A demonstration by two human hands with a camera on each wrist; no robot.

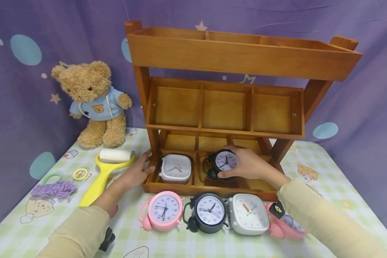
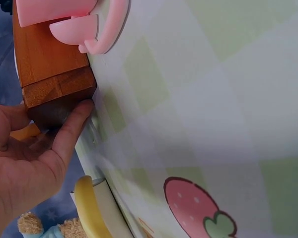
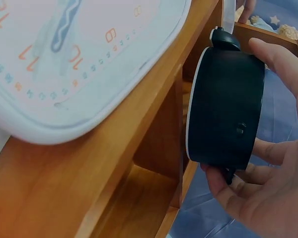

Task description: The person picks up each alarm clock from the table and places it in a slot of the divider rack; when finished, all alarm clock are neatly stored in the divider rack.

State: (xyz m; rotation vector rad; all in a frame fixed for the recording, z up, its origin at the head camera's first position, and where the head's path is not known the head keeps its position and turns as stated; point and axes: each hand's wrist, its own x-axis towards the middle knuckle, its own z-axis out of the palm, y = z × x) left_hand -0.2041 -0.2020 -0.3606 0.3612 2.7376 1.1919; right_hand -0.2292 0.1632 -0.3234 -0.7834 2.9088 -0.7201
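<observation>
My right hand (image 1: 249,163) grips a black twin-bell alarm clock (image 1: 226,162) by its rim, in the middle compartment of the bottom tier of a wooden shelf rack (image 1: 242,59). In the right wrist view, thumb and fingers span the black clock's casing (image 3: 226,109), which stands on edge close to a wooden divider (image 3: 176,129). At the rack's lower left end, my left hand (image 1: 135,173) holds the side wall; the left wrist view has its thumb and fingers around the wooden corner (image 2: 59,94). A white square clock (image 1: 175,167) sits in the left compartment beside it.
Before the rack lie a pink alarm clock (image 1: 165,210), another black one (image 1: 210,213), a white square one (image 1: 249,214) and a second pink one (image 1: 285,225), partly behind my right sleeve. To the left are a yellow lint roller (image 1: 98,184), purple yarn (image 1: 55,190) and a teddy bear (image 1: 98,104).
</observation>
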